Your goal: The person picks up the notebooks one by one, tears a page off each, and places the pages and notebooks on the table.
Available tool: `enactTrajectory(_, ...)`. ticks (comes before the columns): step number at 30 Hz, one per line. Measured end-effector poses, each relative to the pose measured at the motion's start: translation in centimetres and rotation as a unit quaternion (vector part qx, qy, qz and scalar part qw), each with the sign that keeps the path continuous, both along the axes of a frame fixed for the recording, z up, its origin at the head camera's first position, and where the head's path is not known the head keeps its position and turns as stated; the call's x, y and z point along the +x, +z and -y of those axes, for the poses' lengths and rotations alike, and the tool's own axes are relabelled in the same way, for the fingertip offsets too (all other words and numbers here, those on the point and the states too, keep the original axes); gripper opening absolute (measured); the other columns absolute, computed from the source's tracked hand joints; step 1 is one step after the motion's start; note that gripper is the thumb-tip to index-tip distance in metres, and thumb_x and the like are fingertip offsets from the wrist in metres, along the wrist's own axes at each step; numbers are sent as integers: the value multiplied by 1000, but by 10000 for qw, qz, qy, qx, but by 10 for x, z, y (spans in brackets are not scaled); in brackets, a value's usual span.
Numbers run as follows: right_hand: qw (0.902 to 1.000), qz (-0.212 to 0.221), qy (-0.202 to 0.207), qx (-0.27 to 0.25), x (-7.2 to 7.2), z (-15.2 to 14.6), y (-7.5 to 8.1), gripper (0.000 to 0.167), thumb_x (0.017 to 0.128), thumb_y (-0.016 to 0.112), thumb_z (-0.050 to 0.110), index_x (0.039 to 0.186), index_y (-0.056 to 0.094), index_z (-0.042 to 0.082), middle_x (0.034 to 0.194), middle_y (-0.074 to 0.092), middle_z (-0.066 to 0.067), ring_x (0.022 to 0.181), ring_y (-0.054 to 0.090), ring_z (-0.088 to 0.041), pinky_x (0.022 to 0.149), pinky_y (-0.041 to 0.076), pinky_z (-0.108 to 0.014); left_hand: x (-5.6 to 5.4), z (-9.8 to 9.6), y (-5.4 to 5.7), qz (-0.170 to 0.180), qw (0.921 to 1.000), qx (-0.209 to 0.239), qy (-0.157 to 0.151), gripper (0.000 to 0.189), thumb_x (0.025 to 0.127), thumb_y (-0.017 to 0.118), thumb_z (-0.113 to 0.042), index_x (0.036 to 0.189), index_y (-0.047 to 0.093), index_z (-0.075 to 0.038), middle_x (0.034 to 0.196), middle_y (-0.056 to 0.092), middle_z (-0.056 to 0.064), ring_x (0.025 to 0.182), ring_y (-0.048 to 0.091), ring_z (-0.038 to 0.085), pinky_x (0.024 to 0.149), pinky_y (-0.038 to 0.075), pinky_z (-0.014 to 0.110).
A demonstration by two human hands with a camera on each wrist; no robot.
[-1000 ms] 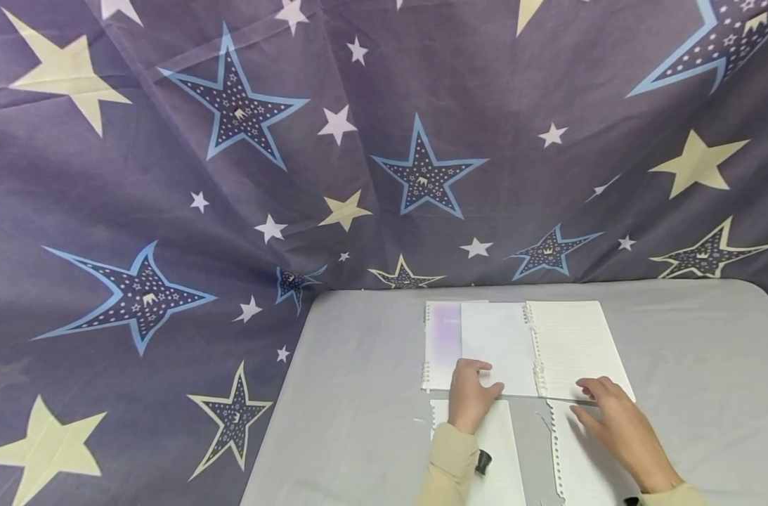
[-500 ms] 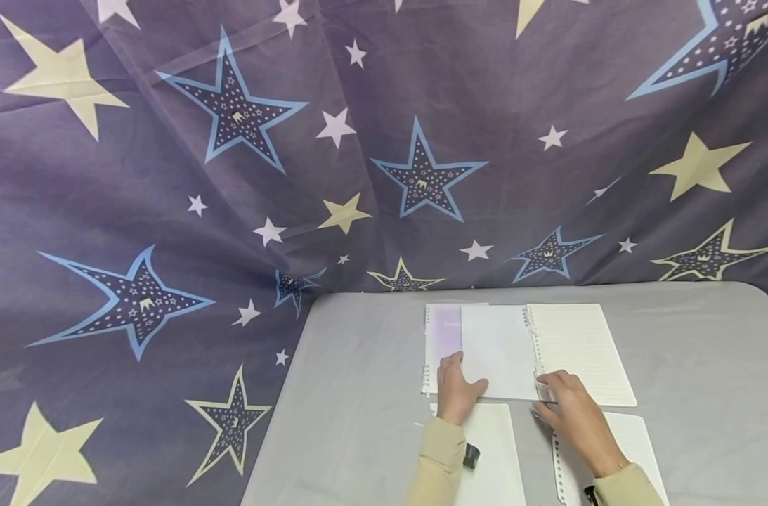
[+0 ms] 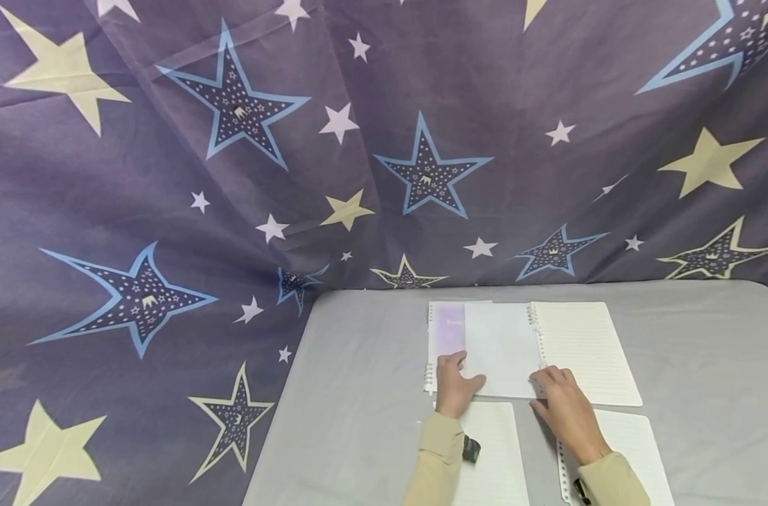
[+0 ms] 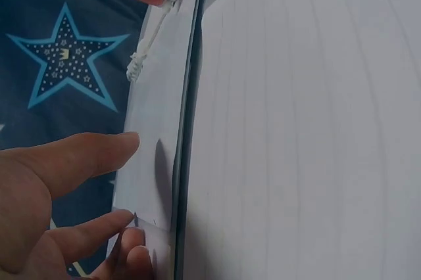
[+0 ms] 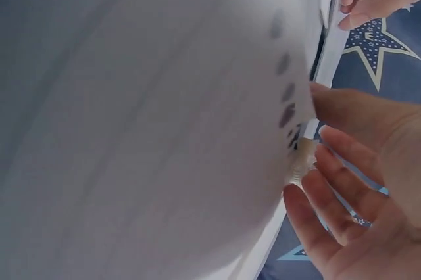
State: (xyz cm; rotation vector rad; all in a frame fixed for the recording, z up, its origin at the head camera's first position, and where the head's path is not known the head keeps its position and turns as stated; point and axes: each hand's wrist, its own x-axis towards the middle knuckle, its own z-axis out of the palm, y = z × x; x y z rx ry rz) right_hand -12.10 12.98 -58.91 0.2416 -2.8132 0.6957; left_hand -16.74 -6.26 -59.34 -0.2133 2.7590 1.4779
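Observation:
An open loose-leaf notebook lies on the table, its pale cover (image 3: pixel 497 351) on the left and lined pages (image 3: pixel 582 351) on the right. White plastic rings (image 3: pixel 533 316) run down the fold. My left hand (image 3: pixel 456 385) rests at the left edge of the pale cover, fingers parted and thumb on the cover. In the left wrist view its fingertips lie along that edge. At the lower end of the fold, my right hand (image 3: pixel 567 411) grips the lower ring clasp (image 5: pixel 302 162) between curled fingers and thumb. Those rings are mostly hidden by the hand in the head view.
A purple-and-white ring notebook (image 3: pixel 445 330) lies partly under the pale cover. Nearer are two punched lined sheets, the left sheet (image 3: pixel 491 450) under the left forearm, the right sheet (image 3: pixel 636 450) beside the right sleeve. A star-patterned curtain (image 3: pixel 358 140) hangs behind the grey table (image 3: pixel 346 393).
My right hand has moved left from the lined pages to the lower rings. My left hand has shifted slightly left to the cover's edge.

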Motion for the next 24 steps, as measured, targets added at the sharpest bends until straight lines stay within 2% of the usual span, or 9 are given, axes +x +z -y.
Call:
enactTrajectory(8, 9999, -143, 82, 11, -1, -2, -1, 40, 70, 86, 8, 106, 69, 0, 107, 66, -15, 101, 60, -32, 87, 57, -48, -1, 1, 0, 279, 9994, 188, -41, 61, 76, 81, -14, 131, 58, 1, 113, 51, 7, 105, 53, 21, 95, 53, 39)
enactTrajectory(18, 9996, 149, 215, -50, 1, -7, 0, 29, 82, 77, 12, 109, 70, 4, 110, 65, -11, 106, 59, -31, 92, 55, -49, -2, 1, 4, 192, 9998, 77, 20, 54, 80, 78, -16, 128, 59, 3, 109, 54, 10, 100, 57, 22, 89, 55, 38)
enactTrajectory(24, 9995, 148, 266, -35, 2, -9, -1, 28, 86, 73, 15, 112, 69, 6, 109, 64, -9, 107, 58, -30, 93, 55, -49, -1, 1, 13, 186, 9997, 116, 72, 51, 82, 74, -16, 125, 60, 7, 105, 57, 12, 97, 60, 25, 88, 56, 40)
